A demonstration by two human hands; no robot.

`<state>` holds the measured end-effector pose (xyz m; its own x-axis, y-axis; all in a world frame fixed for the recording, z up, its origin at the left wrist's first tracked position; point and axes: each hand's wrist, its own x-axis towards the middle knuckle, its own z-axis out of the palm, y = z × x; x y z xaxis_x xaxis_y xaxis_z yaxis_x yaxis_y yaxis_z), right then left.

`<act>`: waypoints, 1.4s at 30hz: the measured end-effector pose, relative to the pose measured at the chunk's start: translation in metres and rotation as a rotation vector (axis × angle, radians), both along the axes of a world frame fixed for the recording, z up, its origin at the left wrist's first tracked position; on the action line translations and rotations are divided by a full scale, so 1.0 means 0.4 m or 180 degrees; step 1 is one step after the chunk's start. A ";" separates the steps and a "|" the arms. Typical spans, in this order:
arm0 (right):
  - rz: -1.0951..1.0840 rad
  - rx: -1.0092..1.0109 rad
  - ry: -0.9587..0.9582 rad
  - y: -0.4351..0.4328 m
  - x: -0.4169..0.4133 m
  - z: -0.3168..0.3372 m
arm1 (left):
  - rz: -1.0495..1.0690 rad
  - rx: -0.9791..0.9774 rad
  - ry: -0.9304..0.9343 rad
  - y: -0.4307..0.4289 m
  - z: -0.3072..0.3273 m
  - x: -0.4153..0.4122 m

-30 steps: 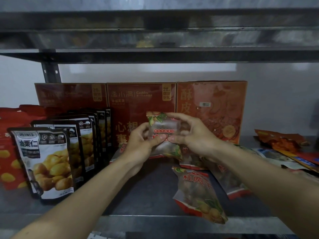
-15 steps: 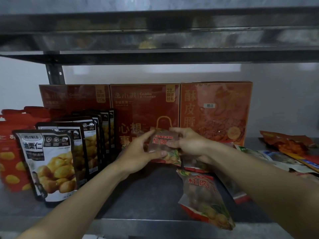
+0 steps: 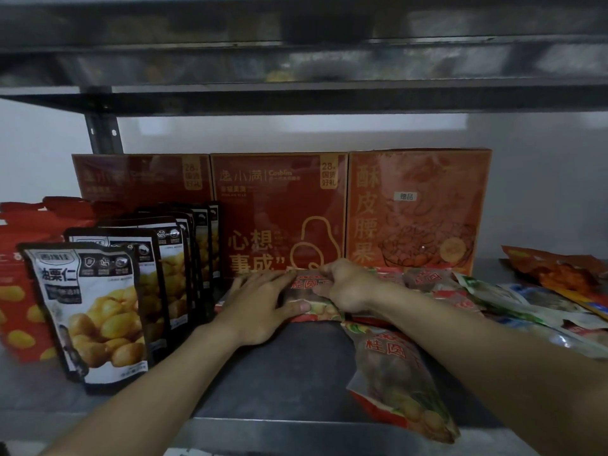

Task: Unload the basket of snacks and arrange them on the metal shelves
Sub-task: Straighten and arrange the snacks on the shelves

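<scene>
The left hand [image 3: 260,301] lies flat on the clear red-labelled snack bag [image 3: 306,284] on the grey metal shelf [image 3: 279,366]. The right hand [image 3: 348,287] pinches the bag with curled fingers.

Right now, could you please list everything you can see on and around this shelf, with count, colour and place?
Gift boxes: three, two dark red and one orange, upright along the back.
Chestnut pouches: a row of several, black-and-white with yellow kernels, standing at left.
Red pouches: count unclear, red, far left.
Longan packet: one, red and clear, under both hands, mid-shelf.
Second longan packet: one, red and clear, lying front right.
Loose packets: a heap, mixed colours, right.
Metal shelf: one, grey, bearing all this.
Upper shelf: one, dark grey, overhead.
Left hand: one, flat on the longan packet.
Right hand: one, pinches its top edge.
</scene>
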<state>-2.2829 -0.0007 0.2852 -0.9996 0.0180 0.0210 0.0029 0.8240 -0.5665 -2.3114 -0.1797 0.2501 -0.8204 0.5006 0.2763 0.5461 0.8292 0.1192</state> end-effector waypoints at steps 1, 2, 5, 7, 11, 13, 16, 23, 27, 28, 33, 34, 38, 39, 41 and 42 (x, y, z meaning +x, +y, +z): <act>0.0003 0.0040 -0.0020 0.001 -0.007 -0.005 | 0.0015 -0.0042 0.0031 0.000 -0.002 -0.003; 0.0017 0.0078 -0.0021 0.001 -0.013 -0.009 | 0.0037 -0.0080 0.0031 -0.001 -0.003 -0.003; 0.0121 0.0338 0.0126 0.007 -0.006 0.003 | 0.0052 -0.0060 0.0010 0.004 0.004 0.006; 0.0279 0.0621 0.0599 0.023 0.021 0.031 | -0.0023 0.0065 0.0200 0.008 0.023 0.018; 0.0548 0.1260 0.1513 0.084 0.116 0.099 | -0.0334 0.0321 0.0851 0.025 0.068 0.051; 0.0459 0.1435 0.1427 0.122 0.155 0.110 | -0.0387 0.0308 0.0954 0.039 0.079 0.066; 0.0251 0.1554 0.1285 0.163 0.191 0.104 | -0.0390 0.0260 0.0889 0.064 0.082 0.080; -0.0043 0.1481 0.1005 0.238 0.211 0.090 | -0.0513 0.0587 0.0249 0.146 0.093 0.083; -0.0126 0.1238 0.0247 0.251 0.188 0.080 | -0.0389 0.0848 -0.0831 0.220 0.091 0.053; -0.0155 0.1231 0.0119 0.249 0.181 0.076 | -0.0357 0.0791 -0.0917 0.239 0.089 0.048; -0.0295 0.1597 0.0012 0.227 0.138 0.054 | -0.0404 0.1109 -0.1320 0.310 0.070 0.009; -0.0282 0.1572 -0.0027 0.225 0.132 0.048 | -0.0397 0.1285 -0.1358 0.316 0.066 0.002; -0.0099 0.0819 0.0325 0.226 0.134 0.039 | -0.0509 0.1973 -0.1208 0.326 0.060 0.006; -0.0045 0.0534 0.0577 0.227 0.138 0.042 | -0.0603 0.2145 -0.1072 0.324 0.063 0.013; 0.0017 0.0060 0.1150 0.233 0.142 0.052 | -0.0854 0.2650 -0.0876 0.313 0.078 0.030; 0.0073 -0.0163 0.1412 0.234 0.144 0.059 | -0.0991 0.2899 -0.0835 0.305 0.090 0.043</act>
